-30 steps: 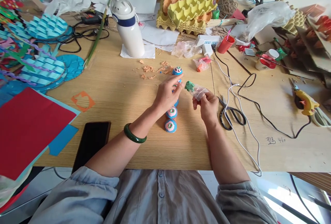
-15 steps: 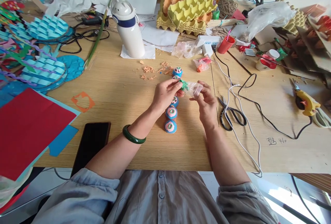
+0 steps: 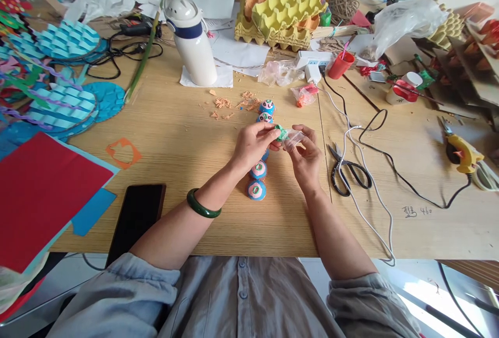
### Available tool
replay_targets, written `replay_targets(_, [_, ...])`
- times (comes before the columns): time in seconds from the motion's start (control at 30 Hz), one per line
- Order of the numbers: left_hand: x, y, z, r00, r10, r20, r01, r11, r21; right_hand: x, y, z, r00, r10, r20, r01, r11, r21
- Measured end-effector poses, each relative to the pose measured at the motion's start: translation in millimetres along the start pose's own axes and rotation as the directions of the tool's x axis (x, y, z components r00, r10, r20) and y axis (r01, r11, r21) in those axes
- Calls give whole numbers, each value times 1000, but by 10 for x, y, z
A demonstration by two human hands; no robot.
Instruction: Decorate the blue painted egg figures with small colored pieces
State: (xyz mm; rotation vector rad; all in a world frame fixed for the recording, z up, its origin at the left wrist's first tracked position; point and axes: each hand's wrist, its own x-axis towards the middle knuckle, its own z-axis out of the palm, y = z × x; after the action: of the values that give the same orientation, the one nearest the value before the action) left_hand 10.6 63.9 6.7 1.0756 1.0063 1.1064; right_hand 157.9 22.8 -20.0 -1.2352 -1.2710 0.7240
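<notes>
Over the middle of the table, my left hand [image 3: 255, 143] pinches a lump of green clay [image 3: 281, 133] at its fingertips. My right hand [image 3: 307, 158] is closed on a clear plastic bag [image 3: 293, 139] that reaches to the clay; whether the clay is partly inside the bag I cannot tell. Beneath and around my left hand runs a row of blue domed pieces with pink and green decoration, among them a near one [image 3: 256, 190] and a far one [image 3: 267, 106]. My left hand hides the middle of that row.
Black-handled scissors [image 3: 349, 171] and a white cable [image 3: 370, 192] lie right of my right hand. A phone [image 3: 136, 218] and red paper [image 3: 54, 192] are at the left. Farther back stand a white thermos [image 3: 191, 41] and yellow egg trays [image 3: 288, 10]. Orange shavings [image 3: 223, 103] lie mid-table.
My left hand has shifted slightly right and my right hand slightly left, bringing them closer. The plastic bag looks more bunched between them. More of the second far dome shows.
</notes>
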Motion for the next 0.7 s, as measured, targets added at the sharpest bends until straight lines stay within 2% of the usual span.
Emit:
replay_targets(0.13, [66,-4,-46,987,44,-153,-48,999,-18,1,-34,13,1000,-4,-31,5,1000,30])
replay_targets(0.27, [93,19,-98,990,50,-129,-57,997,-48,30,-27,19,991,128,-50,-114,969,217])
replay_targets(0.37, [90,10,-111,987,65,-150,-73,996,-48,56,-9,3,975,216,-47,-195,940,281])
replay_targets(0.53, [99,-34,-126,979,90,-183,-93,996,-9,86,32,-28,959,280,-33,-259,921,291])
replay_targets(0.7, [113,12,-154,978,91,-190,-99,995,-34,111,46,-55,940,338,43,-323,843,429])
